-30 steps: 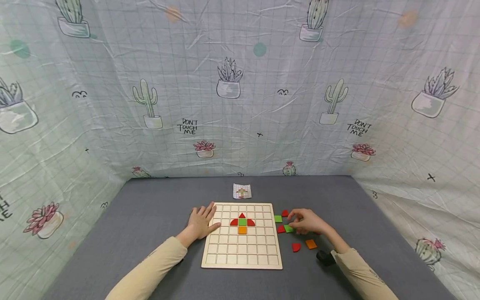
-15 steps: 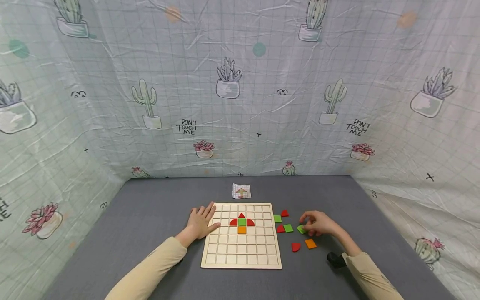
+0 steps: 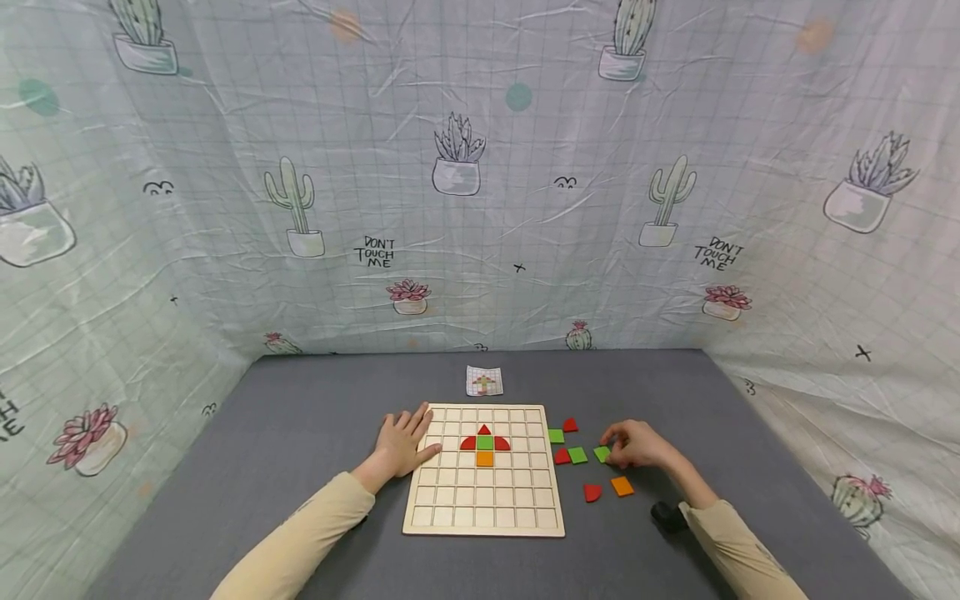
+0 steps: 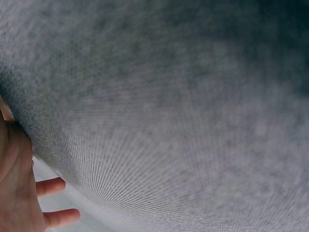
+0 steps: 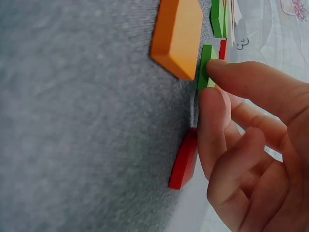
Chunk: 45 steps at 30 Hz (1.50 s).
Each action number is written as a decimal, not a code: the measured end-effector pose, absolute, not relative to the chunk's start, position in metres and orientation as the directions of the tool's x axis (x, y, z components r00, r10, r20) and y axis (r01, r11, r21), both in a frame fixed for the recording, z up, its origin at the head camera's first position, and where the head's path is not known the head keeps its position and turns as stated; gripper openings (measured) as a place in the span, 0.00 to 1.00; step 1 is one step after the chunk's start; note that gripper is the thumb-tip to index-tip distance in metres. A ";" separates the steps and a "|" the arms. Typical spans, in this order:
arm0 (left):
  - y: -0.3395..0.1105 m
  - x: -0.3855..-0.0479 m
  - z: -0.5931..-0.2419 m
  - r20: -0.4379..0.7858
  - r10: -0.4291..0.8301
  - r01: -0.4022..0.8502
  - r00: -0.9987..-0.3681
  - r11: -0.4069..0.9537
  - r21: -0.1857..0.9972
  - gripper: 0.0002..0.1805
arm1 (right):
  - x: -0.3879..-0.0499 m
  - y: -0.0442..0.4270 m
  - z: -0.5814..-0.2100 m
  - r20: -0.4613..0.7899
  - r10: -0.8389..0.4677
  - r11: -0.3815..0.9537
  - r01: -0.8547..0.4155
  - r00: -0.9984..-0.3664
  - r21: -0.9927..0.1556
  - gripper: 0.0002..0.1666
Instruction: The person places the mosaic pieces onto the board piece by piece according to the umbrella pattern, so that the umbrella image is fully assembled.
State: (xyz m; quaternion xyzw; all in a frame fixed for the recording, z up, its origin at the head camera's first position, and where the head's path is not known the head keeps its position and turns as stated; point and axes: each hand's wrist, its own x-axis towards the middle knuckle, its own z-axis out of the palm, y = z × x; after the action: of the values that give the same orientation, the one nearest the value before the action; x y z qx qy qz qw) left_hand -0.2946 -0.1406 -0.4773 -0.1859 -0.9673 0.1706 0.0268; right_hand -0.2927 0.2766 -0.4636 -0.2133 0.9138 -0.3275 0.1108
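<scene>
My left hand (image 3: 400,446) lies flat with spread fingers on the left edge of a wooden grid board (image 3: 454,501). On the board, a red triangle (image 3: 484,431), two rounded red tiles, a green square (image 3: 485,442) and an orange square (image 3: 485,459) form a small figure. Right of the board, my right hand (image 3: 637,443) pinches a green square tile (image 3: 602,454) between thumb and finger, low at the table. In the right wrist view, the thumb touches that green tile (image 5: 206,67), and a red tile (image 5: 185,162) lies beneath the curled fingers.
Between board and right hand lie two green squares, one at the board's edge (image 3: 556,436), and several red tiles (image 3: 592,492). An orange square (image 3: 622,486) lies nearer me. A small pattern card (image 3: 484,382) sits behind the board. Printed cloth (image 3: 517,250) walls the table.
My right hand has shifted right, away from the green tile beside the red one, to another green tile that was hidden under it. The left hand stays put.
</scene>
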 end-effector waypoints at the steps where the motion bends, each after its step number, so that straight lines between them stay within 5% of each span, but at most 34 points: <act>1: -0.141 -0.295 -0.477 -0.012 0.369 0.351 -0.929 0.874 -0.336 0.38 | -0.294 0.276 -0.464 -0.059 -0.462 0.699 -0.323 -0.885 -0.638 0.16; 14: -0.142 -0.301 -0.487 0.007 0.379 0.346 -0.925 0.853 -0.391 0.41 | -0.306 0.275 -0.466 -0.054 -0.439 0.695 -0.301 -0.897 -0.653 0.15; 45: -0.142 -0.298 -0.479 0.000 0.369 0.350 -0.930 0.883 -0.313 0.38 | -0.311 0.282 -0.469 -0.073 -0.462 0.699 -0.312 -0.884 -0.644 0.13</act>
State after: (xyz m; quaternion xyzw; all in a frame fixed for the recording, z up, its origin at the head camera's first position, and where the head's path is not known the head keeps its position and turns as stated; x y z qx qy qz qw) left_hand -0.2978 -0.1420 -0.4792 -0.1854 -0.9698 0.1557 0.0297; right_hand -0.3108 0.2817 -0.4691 -0.2114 0.9144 -0.3254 0.1152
